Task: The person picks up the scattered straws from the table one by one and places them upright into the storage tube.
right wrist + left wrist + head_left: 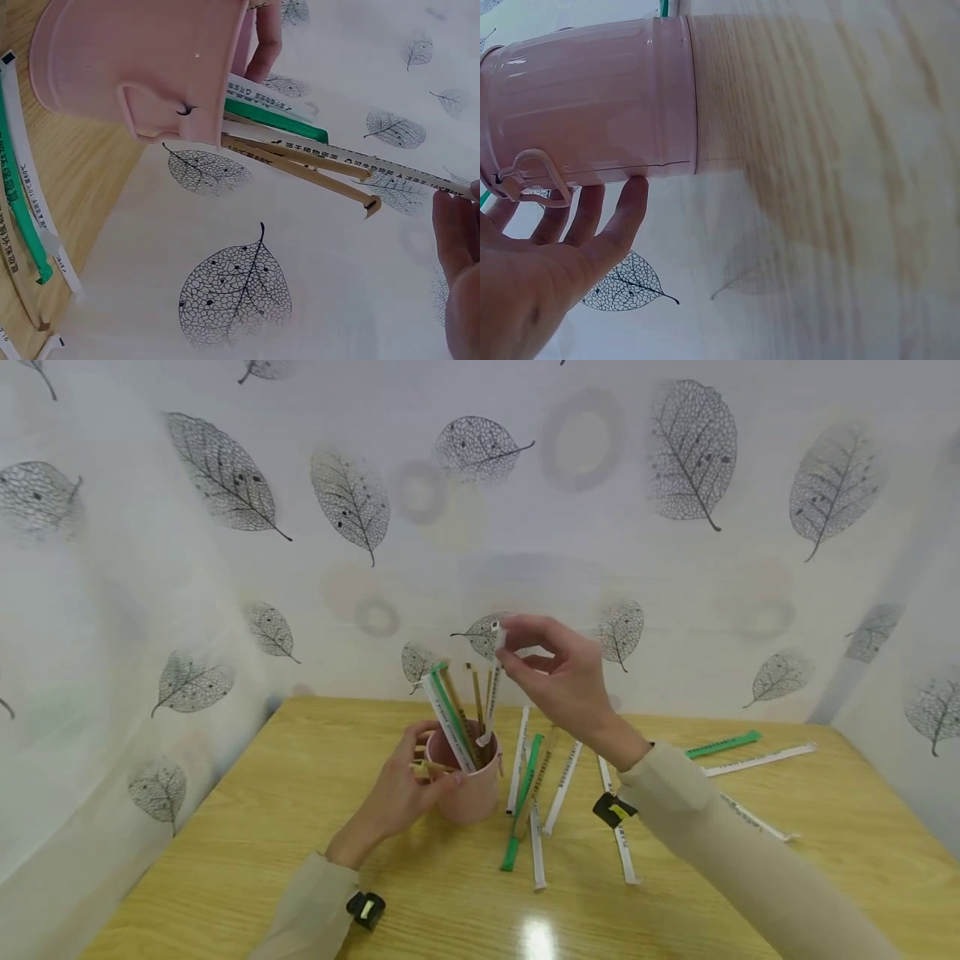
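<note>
A pink bucket-shaped cup [468, 802] with small side handles stands upright on the table. My left hand [408, 781] holds it at its left side, thumb near the rim; in the left wrist view the fingers [634, 199] touch its wall. Above the cup, my right hand [558, 672] pinches the upper end of a white paper-wrapped straw [492, 693], whose lower end is inside the cup's mouth. Other wrapped straws lean in the cup: a white one [447, 727], a green one [277, 120] and brown ones [337, 184].
Several wrapped straws lie to the cup's right, among them a green straw [534, 764] and a white straw [562, 789]. Farther right, near my right sleeve, lie another green straw [723, 743] and white ones. A leaf-patterned curtain [480, 527] hangs behind the wooden table [240, 852].
</note>
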{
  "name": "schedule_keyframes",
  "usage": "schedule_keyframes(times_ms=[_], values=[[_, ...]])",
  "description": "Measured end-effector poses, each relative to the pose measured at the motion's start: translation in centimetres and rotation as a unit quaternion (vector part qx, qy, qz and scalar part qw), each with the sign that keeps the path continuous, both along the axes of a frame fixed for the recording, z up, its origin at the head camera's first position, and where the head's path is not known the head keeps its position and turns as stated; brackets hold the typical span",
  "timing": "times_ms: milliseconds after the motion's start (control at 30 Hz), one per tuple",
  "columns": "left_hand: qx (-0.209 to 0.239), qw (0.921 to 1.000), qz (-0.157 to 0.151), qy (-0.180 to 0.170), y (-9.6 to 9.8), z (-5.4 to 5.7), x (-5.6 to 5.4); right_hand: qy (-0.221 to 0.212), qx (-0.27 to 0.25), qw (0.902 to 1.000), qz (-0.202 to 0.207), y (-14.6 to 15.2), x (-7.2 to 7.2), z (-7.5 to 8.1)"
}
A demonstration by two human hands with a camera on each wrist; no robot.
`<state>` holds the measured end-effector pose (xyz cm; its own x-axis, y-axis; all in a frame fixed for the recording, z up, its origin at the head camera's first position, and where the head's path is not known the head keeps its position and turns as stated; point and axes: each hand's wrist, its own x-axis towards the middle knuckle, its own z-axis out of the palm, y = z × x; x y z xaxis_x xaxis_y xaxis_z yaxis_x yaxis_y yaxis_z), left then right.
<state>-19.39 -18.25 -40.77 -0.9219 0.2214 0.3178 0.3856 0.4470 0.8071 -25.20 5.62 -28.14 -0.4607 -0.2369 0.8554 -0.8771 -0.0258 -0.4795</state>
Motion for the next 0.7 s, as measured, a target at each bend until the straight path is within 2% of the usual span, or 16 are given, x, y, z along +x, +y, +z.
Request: schedule_keyframes(times_ms=[367, 700], values=[[0.0, 1.0, 0.001, -0.002, -0.1, -0.1, 0.0, -0.018, 0.047, 0.9983, -0.031, -0.7, -0.6, -3.5], [0.004, 0.9999, 0.009, -0.014, 0.0, 0.0, 0.0, 0.009, 0.081, 0.9964, -0.023, -0.8, -0.9, -5.9]])
